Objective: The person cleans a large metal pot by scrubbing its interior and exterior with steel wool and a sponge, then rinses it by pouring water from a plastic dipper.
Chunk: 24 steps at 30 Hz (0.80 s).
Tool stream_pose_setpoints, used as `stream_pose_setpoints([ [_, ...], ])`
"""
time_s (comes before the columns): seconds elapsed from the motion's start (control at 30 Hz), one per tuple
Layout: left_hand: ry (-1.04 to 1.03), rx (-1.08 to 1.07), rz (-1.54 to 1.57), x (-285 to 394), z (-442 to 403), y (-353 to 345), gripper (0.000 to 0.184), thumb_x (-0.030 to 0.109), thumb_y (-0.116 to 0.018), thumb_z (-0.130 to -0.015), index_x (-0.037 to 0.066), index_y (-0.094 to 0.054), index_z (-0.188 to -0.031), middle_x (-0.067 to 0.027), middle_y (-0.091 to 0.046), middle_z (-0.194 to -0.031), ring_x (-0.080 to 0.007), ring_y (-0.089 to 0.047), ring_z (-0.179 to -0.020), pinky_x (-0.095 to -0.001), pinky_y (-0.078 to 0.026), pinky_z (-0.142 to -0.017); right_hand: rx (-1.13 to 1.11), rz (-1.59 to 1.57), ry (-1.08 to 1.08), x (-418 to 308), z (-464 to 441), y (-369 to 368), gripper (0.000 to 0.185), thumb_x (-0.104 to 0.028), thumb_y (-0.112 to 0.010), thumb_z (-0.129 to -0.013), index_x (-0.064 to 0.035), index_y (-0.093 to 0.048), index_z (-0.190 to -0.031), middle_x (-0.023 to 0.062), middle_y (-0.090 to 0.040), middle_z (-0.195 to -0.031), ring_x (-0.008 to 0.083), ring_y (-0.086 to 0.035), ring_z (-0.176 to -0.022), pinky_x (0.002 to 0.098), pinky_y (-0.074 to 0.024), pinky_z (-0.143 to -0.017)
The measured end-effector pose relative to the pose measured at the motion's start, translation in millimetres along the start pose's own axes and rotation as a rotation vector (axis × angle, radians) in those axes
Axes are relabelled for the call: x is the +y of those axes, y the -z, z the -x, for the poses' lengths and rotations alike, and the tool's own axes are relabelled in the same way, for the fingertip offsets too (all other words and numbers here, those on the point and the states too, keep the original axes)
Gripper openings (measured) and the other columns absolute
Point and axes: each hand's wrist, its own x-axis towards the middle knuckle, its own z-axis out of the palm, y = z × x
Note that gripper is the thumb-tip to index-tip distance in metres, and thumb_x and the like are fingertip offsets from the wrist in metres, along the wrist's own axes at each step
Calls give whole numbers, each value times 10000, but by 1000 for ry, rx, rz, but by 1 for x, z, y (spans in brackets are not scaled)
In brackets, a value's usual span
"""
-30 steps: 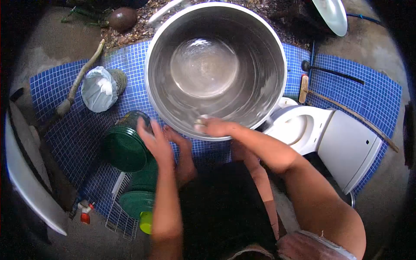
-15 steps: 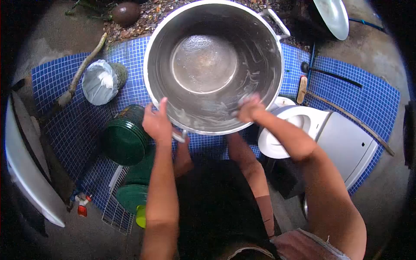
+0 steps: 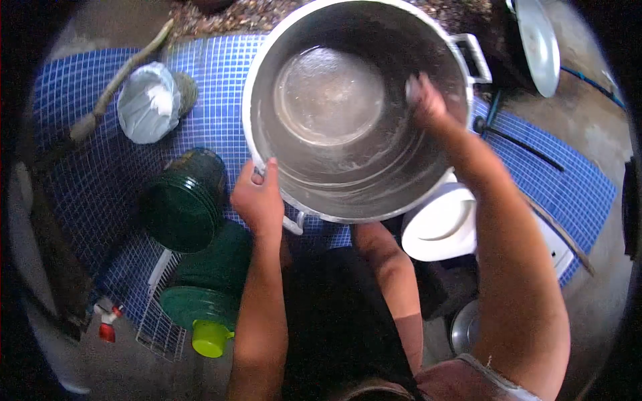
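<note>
Lime cup (image 3: 209,339): by the blue tiles' (image 3: 221,87) near edge.
Left hand (image 3: 261,206): gripping the pot's near-left rim.
Pot (image 3: 321,184): mouth up, mid-tiles.
Right hand (image 3: 431,103): inside it, curled, contents blurred.
Pebbles (image 3: 267,15): beyond the far edge.

Blue-tiled floor (image 3: 221,87) beneath a bag-lined bin (image 3: 134,123), dark green bucket (image 3: 202,175) and wire rack (image 3: 157,332).
</note>
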Motion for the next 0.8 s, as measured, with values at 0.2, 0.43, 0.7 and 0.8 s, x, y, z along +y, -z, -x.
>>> stream_pose_setpoints([
  [0.2,127,-51,-17,-4,0,-6,374,296,-801,-934,-30,-736,-1105,-32,-559,-721,-166,-496,-661,-361,-437,-633,55,-224,78,-119,-132,-29,724,-536,-284,-1130,0,-351,-1612,256,-362,-1675,380,-297,-1581,459,-203,-1310],
  [0.43,186,-65,16,-1,1,-11,486,267,-770,-960,-40,-674,-1325,-80,-652,-843,-156,-537,-714,-342,-469,-666,282,-1737,241,-326,-212,88,759,-558,-252,-1135,28,-357,-1607,269,-365,-1670,399,-298,-1578,453,-198,-1309],
  [0.7,231,-72,29,3,-1,-11,390,259,-740,-987,-16,-715,-1263,-106,-754,-987,-192,-629,-816,-367,-513,-775,13,185,231,21,-235,-49,280,-251,-589,-1002,-57,-741,-1136,177,-708,-1292,285,-601,-1330,475,-419,-1188],
  [0.8,62,-31,-16,-9,1,-13,421,226,-762,-973,-73,-706,-1265,-163,-728,-934,-183,-637,-776,-344,-500,-691,532,-26,113,64,-287,26,263,-254,-640,-943,-62,-785,-1048,146,-763,-1149,292,-645,-1237,478,-478,-1106],
])
